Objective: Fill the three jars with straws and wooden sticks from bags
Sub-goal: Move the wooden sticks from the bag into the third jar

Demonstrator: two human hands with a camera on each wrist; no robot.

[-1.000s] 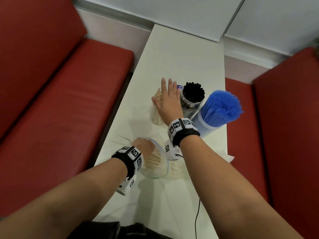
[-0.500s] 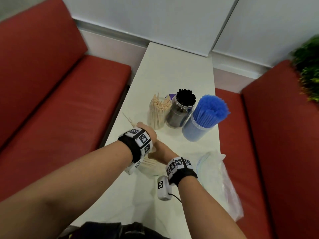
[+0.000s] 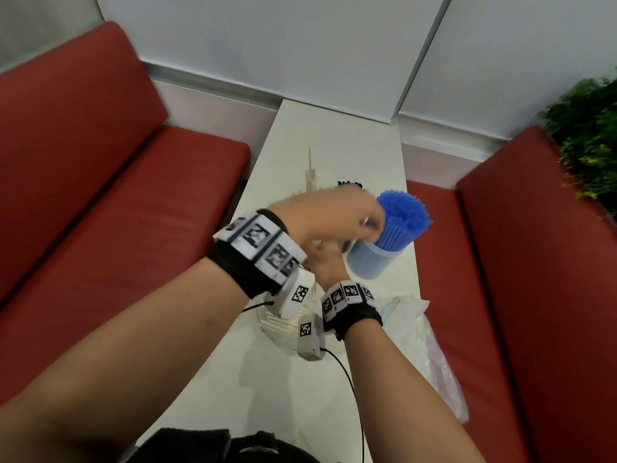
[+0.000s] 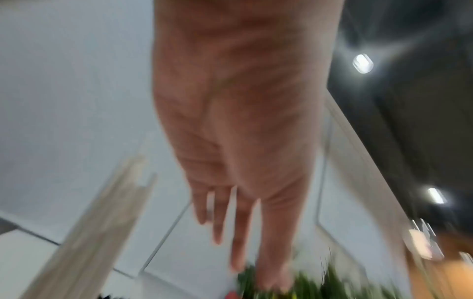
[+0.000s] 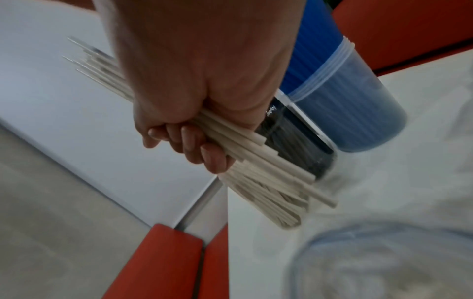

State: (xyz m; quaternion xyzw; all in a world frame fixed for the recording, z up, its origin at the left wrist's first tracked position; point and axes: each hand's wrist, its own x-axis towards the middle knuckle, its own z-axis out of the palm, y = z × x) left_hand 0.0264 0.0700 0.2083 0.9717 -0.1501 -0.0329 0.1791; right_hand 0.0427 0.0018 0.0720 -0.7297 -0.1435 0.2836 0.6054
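Rightly fisted hands (wooden sticks)

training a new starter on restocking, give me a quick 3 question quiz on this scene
1. True or false: the jar of blue straws lies tipped over on the table.
2. Multiple choice: the right hand grips A) wooden sticks B) blue straws C) a bag.
3. Fill in: the bench seats beside the table are ____.

Key: 1 false, it stands upright. 2 A. 3 red.
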